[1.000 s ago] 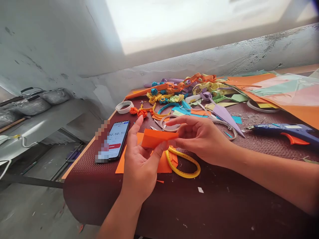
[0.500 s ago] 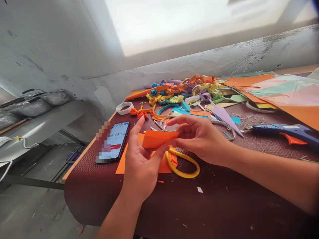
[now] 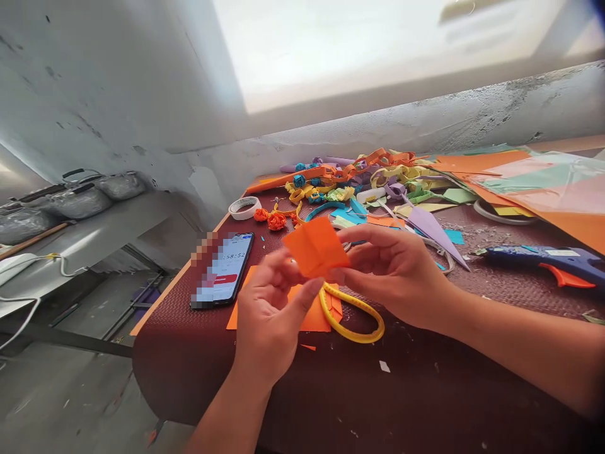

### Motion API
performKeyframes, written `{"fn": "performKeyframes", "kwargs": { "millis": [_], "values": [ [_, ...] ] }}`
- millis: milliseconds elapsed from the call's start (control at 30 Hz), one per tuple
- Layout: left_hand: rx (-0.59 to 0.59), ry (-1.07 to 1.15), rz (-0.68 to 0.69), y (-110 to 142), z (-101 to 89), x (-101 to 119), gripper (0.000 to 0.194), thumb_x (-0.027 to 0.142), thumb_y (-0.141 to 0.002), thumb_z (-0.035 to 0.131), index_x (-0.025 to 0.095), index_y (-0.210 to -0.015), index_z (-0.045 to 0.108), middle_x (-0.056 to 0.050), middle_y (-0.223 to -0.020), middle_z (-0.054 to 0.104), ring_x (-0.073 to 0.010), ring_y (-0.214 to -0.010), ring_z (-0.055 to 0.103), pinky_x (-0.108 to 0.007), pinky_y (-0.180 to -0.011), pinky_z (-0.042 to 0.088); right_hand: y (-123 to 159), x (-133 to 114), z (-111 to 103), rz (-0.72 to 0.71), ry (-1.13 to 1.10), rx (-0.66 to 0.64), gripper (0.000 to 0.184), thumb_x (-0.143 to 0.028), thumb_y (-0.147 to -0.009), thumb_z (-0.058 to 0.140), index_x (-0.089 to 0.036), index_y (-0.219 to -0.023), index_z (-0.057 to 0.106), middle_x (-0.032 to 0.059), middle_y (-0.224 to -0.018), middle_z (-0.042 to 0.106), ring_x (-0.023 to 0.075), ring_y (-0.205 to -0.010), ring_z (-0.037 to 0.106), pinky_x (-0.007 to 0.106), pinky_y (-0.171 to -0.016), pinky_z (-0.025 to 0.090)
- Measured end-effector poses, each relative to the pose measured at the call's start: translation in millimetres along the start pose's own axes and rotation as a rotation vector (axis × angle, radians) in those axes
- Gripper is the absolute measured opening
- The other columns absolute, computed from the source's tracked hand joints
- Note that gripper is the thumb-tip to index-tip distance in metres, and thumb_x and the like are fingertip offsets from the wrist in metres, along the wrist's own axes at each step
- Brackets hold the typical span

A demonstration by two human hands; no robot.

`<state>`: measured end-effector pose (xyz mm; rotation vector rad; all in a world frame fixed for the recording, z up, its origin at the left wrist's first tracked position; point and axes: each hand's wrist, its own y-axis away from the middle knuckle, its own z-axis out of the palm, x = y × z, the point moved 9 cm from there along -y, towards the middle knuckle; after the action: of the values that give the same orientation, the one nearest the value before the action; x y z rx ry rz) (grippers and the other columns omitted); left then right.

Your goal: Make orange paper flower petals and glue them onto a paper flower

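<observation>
Between my hands is a small square of orange paper [image 3: 316, 246], held up above the table with its flat face toward me and a faint crease across it. My left hand [image 3: 276, 309] pinches its lower left side, thumb in front. The fingers of my right hand [image 3: 387, 265] are closed on its right edge. Below them on the table lie a larger orange sheet [image 3: 239, 315], some folded orange paper pieces [image 3: 334, 308] and a looped yellow measuring tape [image 3: 357, 337], partly hidden by my hands.
A phone [image 3: 224, 271] lies at the left edge beside a tape roll [image 3: 244, 208] and orange paper flowers [image 3: 276, 221]. Coloured paper chains [image 3: 350, 173] are heaped at the back. A blue glue gun [image 3: 543, 258] and a stack of paper sheets [image 3: 553, 202] are on the right.
The orange paper has turned from a nearly edge-on, folded look to a flat square facing me, and it is raised slightly. The fingers of my left hand have curled in behind it.
</observation>
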<state>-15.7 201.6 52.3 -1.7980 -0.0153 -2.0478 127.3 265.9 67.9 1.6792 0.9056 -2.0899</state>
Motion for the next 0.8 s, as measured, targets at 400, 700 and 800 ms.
{"fn": "performKeyframes", "kwargs": {
  "millis": [400,700,800],
  "values": [
    [-0.132,0.05,-0.114,-6,10.0,-4,0.021,0.028,-0.095,0.067,0.02,-0.076,0.067,0.002,-0.072,0.06,-0.0119,-0.073,0.056,-0.022,-0.074,0.046,8,-10,8,-0.134,0.179,-0.105,0.089,-0.01,-0.089,0.073,-0.033,-0.161,0.026,-0.0023,-0.086,0.076,0.0161,-0.077,0.075,0.026,-0.07,0.063],
    [-0.151,0.091,-0.183,-6,10.3,-9,0.023,0.034,-0.094,0.064,0.02,-0.076,0.063,0.0,-0.076,0.054,-0.0134,-0.072,0.046,-0.024,-0.07,0.043,15,-36,17,-0.543,0.616,-0.207,0.014,-0.008,-0.095,0.066,-0.019,-0.104,0.068,0.0028,-0.094,0.073,0.012,-0.085,0.068,0.023,-0.08,0.054],
    [-0.188,0.075,-0.199,-4,13.3,-12,0.025,0.037,-0.095,0.064,0.02,-0.077,0.064,0.001,-0.074,0.055,-0.0136,-0.071,0.047,-0.024,-0.067,0.043,14,-40,14,-0.562,0.599,-0.154,0.008,-0.011,-0.093,0.071,-0.018,-0.096,0.07,0.0013,-0.084,0.072,0.0113,-0.075,0.067,0.022,-0.072,0.053]
  ]
}}
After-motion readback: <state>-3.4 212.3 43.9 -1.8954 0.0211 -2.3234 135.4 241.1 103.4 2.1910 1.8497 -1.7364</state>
